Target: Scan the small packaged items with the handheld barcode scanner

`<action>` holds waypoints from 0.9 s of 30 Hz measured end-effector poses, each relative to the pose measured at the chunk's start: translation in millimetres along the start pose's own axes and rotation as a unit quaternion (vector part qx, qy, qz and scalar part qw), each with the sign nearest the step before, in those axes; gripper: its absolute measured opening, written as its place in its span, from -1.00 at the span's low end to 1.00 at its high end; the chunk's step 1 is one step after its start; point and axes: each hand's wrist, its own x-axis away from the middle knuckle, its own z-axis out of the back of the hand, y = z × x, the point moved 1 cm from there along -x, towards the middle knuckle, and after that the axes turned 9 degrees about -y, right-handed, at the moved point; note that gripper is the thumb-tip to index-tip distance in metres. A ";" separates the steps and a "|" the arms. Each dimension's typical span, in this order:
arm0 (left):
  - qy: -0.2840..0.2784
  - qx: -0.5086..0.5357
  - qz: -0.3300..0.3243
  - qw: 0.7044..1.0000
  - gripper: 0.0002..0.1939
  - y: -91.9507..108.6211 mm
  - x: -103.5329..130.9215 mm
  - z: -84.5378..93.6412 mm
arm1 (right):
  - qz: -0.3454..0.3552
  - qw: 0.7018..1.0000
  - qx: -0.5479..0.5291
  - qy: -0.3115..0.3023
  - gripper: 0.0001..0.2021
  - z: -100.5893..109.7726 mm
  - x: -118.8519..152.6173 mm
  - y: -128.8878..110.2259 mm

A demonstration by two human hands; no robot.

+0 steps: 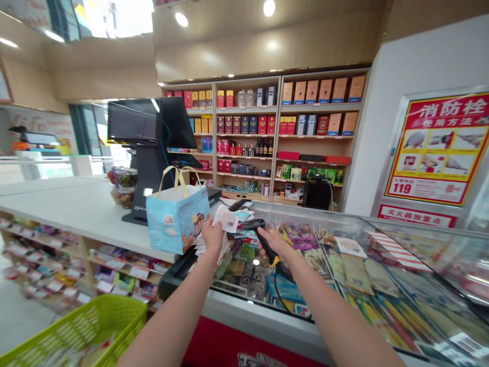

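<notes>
A pale blue cartoon-printed bag [178, 219] with yellow handles, a black scanner [260, 232], a lime-green basket [82, 326].

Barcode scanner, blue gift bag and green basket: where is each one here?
barcode scanner [263, 235]: head view, on its black handle.
blue gift bag [176, 218]: head view, on its front face.
green basket [89, 322]: head view, on its mesh wall.

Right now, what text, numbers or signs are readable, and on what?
"消防栓" heads the red and yellow poster on the wall.
"119" is at that poster's lower left.
The red sign below, shelf boxes, the blue bag and the paper slips: too blurred.
</notes>
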 end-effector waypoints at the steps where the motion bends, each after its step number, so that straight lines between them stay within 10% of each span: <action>1: 0.007 -0.036 -0.017 0.999 -0.76 0.3 -3.8 8.3 | 0.001 1.000 0.002 -0.006 -0.69 -6.4 -4.3 -1.3; 7: -0.006 -0.136 -0.078 0.988 -0.50 -5.5 -6.0 25.0 | -0.002 1.000 0.006 -0.021 -0.68 -23.3 -17.0 1.0; 14: -0.031 -0.205 -0.161 0.965 -0.60 -2.2 4.6 3.2 | 0.002 1.000 -0.012 0.010 -0.68 -5.5 -10.4 7.0; 27: -0.332 -0.152 -0.145 0.920 -0.60 47.9 112.7 -175.5 | 0.016 0.983 -0.069 0.167 -0.65 113.6 67.6 19.6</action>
